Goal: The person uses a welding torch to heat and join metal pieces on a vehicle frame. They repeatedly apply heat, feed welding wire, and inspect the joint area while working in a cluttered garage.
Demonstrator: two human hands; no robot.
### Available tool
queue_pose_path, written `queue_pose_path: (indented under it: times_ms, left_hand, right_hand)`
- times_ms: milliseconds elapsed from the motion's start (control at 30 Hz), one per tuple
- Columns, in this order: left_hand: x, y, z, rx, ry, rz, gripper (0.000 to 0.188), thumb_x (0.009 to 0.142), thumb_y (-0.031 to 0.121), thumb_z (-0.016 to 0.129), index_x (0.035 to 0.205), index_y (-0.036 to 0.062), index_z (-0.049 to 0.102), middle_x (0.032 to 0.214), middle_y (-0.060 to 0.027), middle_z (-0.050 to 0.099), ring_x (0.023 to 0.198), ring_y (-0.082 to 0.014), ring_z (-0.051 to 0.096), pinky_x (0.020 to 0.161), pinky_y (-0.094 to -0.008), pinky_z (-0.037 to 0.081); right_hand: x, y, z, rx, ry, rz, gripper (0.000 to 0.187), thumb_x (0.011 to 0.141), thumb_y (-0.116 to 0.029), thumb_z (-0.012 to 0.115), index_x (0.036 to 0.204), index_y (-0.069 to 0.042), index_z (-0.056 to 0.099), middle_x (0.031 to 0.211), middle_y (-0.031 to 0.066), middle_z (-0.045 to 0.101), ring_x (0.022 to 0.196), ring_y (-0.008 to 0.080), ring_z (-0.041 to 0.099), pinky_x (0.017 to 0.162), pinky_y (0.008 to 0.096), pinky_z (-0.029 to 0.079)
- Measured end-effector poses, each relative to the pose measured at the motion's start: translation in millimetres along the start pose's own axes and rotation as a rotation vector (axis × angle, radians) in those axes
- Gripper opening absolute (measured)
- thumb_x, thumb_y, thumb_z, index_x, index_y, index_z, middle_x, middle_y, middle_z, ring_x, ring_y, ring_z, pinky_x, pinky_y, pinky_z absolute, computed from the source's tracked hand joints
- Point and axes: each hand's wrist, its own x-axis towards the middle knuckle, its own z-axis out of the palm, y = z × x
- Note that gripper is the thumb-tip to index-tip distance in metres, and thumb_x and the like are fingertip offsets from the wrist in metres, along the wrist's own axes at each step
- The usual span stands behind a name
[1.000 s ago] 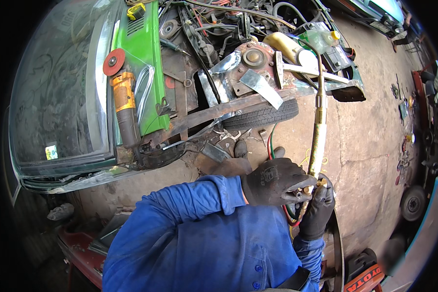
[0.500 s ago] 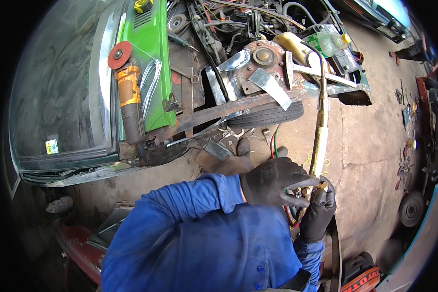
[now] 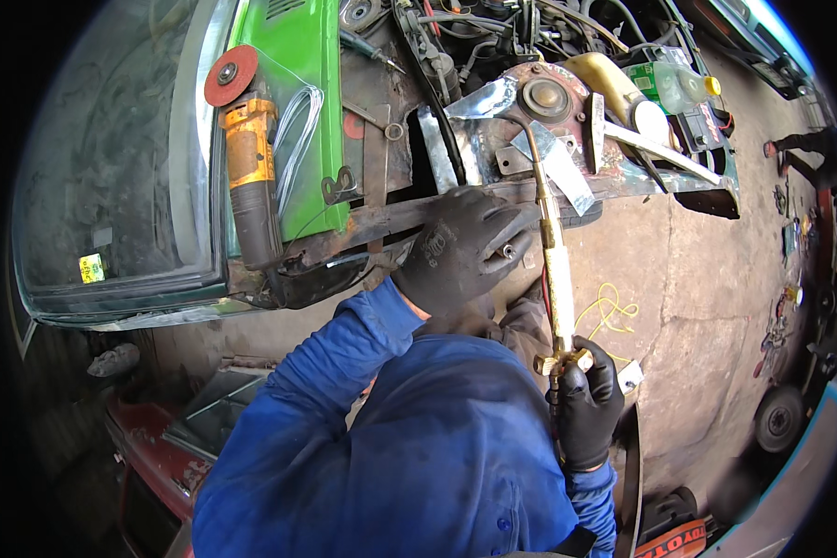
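Observation:
My right hand (image 3: 591, 414) is closed round the valve end of a brass gas torch (image 3: 558, 288). The torch points away from me, its thin bent tip over the car's inner wing beside a loose sheet-metal strip (image 3: 556, 166). Left of the torch, my left hand (image 3: 470, 244) is closed on a small cylindrical object with a round metal end (image 3: 507, 251); its kind is unclear. That hand is just in front of the rusty body rail (image 3: 381, 223). Both hands wear black gloves. I see no flame at the tip.
An angle grinder (image 3: 249, 167) and a wire coil (image 3: 299, 130) lie by the green panel (image 3: 312, 84). A hammer (image 3: 665, 153) lies across the wing near a plastic bottle (image 3: 681, 86). Yellow cord (image 3: 609, 312) is on the floor; a loose wheel (image 3: 779, 418) stands at right.
My left hand has left the torch valves and moved up and left toward the car. The torch tip has swung left over the inner wing; my right hand still grips the valve end.

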Motion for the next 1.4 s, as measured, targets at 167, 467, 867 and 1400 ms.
queue_pose_path:
  times_ms: [167, 467, 867, 1400]
  left_hand:
    - [1, -30, 7, 0.034, 0.026, 0.031, 0.036, 0.094, 0.015, 0.078, 0.130, 0.0112, 0.076, 0.125, -0.0108, 0.073, 0.119, -0.0349, 0.066, 0.107, -0.0519, 0.051]
    - [-2, -38, 8, -0.147, 0.104, -0.028, 0.039, 0.090, 0.004, 0.083, 0.127, 0.0095, 0.077, 0.121, -0.0107, 0.073, 0.112, -0.0341, 0.068, 0.100, -0.0469, 0.056]
    - [2, -11, 13, -0.088, 0.228, -0.098, 0.038, 0.087, 0.004, 0.084, 0.124, 0.0095, 0.078, 0.116, -0.0101, 0.075, 0.112, -0.0334, 0.069, 0.101, -0.0465, 0.056]
    - [120, 151, 122, -0.537, 0.708, -0.550, 0.034, 0.097, 0.005, 0.084, 0.130, 0.0039, 0.075, 0.121, -0.0082, 0.080, 0.101, -0.0117, 0.076, 0.086, -0.0295, 0.061]
  right_hand:
    - [5, -7, 11, 0.013, -0.035, 0.085, 0.044, 0.109, -0.028, 0.073, 0.141, 0.000, 0.064, 0.101, 0.0019, 0.068, 0.082, 0.0069, 0.059, 0.072, 0.0245, 0.049]
    - [5, -63, -13, -0.107, 0.023, 0.030, 0.055, 0.107, -0.038, 0.077, 0.142, 0.001, 0.063, 0.096, 0.0035, 0.071, 0.076, 0.0066, 0.063, 0.068, 0.0232, 0.052]
    - [32, -140, -106, -0.308, 0.056, -0.105, 0.058, 0.104, -0.039, 0.078, 0.142, 0.001, 0.062, 0.098, 0.0110, 0.075, 0.069, 0.0101, 0.064, 0.060, 0.0249, 0.052]
    - [215, -273, -234, -0.554, -0.531, -0.158, 0.073, 0.101, -0.045, 0.082, 0.146, 0.007, 0.057, 0.116, 0.0143, 0.073, 0.091, 0.0210, 0.076, 0.078, 0.0310, 0.062]
